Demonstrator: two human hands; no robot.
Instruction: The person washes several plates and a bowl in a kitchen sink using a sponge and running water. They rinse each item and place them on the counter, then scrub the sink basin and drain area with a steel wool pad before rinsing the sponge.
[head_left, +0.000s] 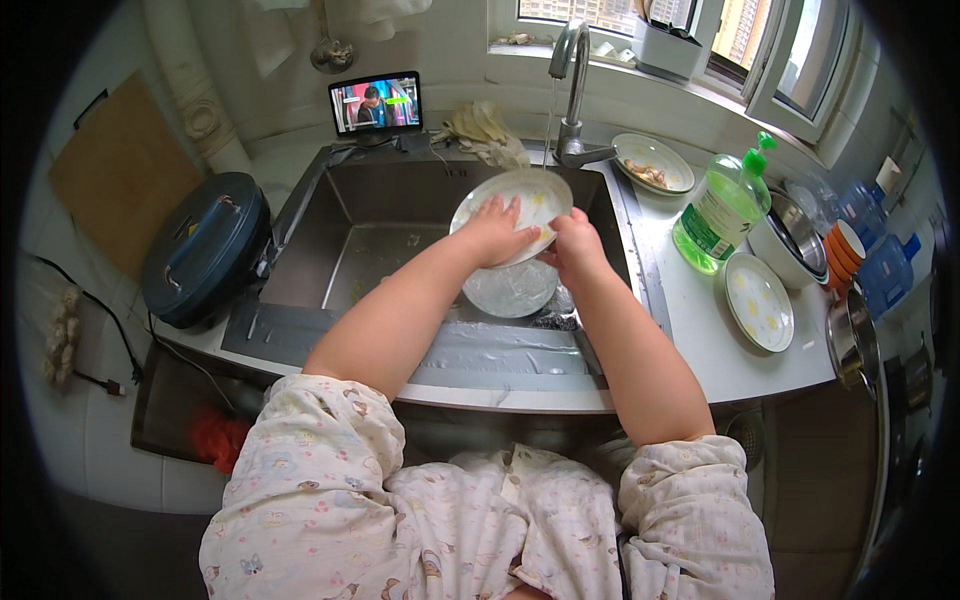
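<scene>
Over a stainless steel sink (300, 262), my right hand (578, 246) grips the lower right rim of a white plate with yellow marks (480, 196). My left hand (498, 231) lies on the plate's face with its fingers spread. The plate is tilted. Beneath it, a round bowl or dish with water in it (510, 294) sits in the sink, partly hidden by the plate. A thin stream of water falls from the chrome faucet (576, 82) behind the plate's top edge. Dark scouring material (556, 321) lies by the bowl.
A green soap bottle (716, 214), a plate (759, 302), and a plate with food scraps (660, 161) stand on the right counter, near stacked bowls (787, 236). A lidded blue appliance (206, 251) stands left. Behind the sink are a small screen (376, 105) and rubber gloves (484, 131).
</scene>
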